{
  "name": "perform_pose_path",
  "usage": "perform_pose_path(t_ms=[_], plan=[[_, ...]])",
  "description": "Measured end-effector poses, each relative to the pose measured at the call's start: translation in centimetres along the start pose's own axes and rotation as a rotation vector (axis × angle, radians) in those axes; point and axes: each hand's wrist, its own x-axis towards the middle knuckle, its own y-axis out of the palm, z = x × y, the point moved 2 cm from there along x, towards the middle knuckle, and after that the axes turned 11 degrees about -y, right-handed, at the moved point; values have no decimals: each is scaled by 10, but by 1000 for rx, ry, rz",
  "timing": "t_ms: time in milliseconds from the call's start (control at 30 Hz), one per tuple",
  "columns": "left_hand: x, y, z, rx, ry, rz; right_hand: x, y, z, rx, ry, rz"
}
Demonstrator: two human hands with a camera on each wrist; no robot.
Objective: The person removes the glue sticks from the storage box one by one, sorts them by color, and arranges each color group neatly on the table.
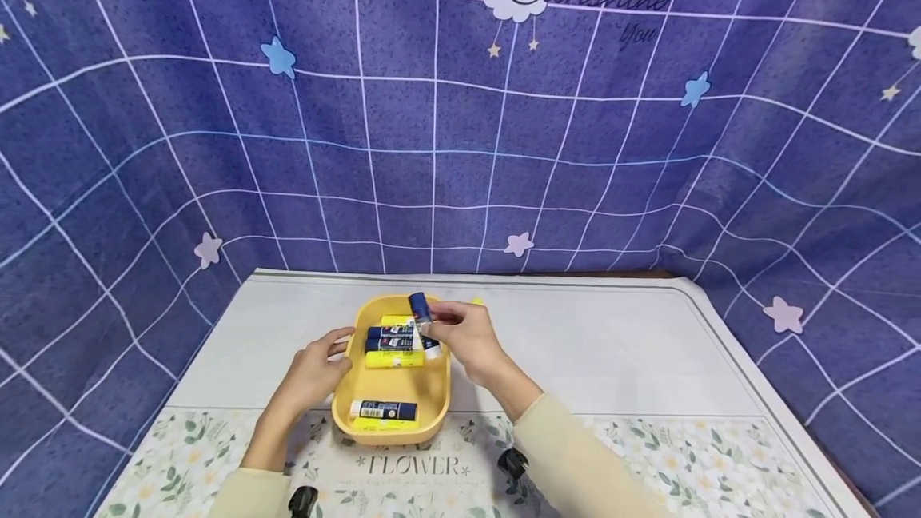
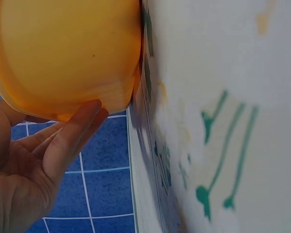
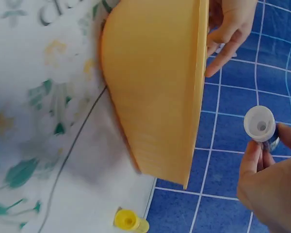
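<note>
A blue glue stick (image 1: 420,308) with a white end is pinched in my right hand (image 1: 466,336), tilted above the right side of a yellow tub (image 1: 396,384). In the right wrist view its hollow white end (image 3: 260,124) faces the camera. My left hand (image 1: 316,370) touches the tub's left side, with fingers (image 2: 70,136) extended against the outer wall. Dark blue glue sticks (image 1: 388,344) and yellow sticks (image 1: 394,359) lie side by side at the tub's back. Toward the front lie a blue-and-white glue stick (image 1: 384,410) and a yellow stick (image 1: 384,424).
Outside the tub, a yellow stick (image 3: 131,221) stands on the table beyond my right hand, mostly hidden in the head view. A white floral cover (image 1: 669,446) lies over the table. Behind it hangs a blue grid-patterned curtain (image 1: 460,182).
</note>
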Motion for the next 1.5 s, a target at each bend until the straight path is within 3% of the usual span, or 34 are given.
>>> perform_pose_path(t_ms=[267,433,900,1200,1500], plan=[[0,-2,-1,0,-4,2,-23,-29,-11,57,121,-125],[1,-1,-1,1,3,8,-38,-47,-29,56,191,-151],[1,1,-1,-4,5,11,-64,-72,-67,-178,277,-97],[0,0,-4,-8,2,15,-61,-73,-65,-382,267,-36],[0,1,-2,-9,5,20,-57,-76,-60,-385,278,65]])
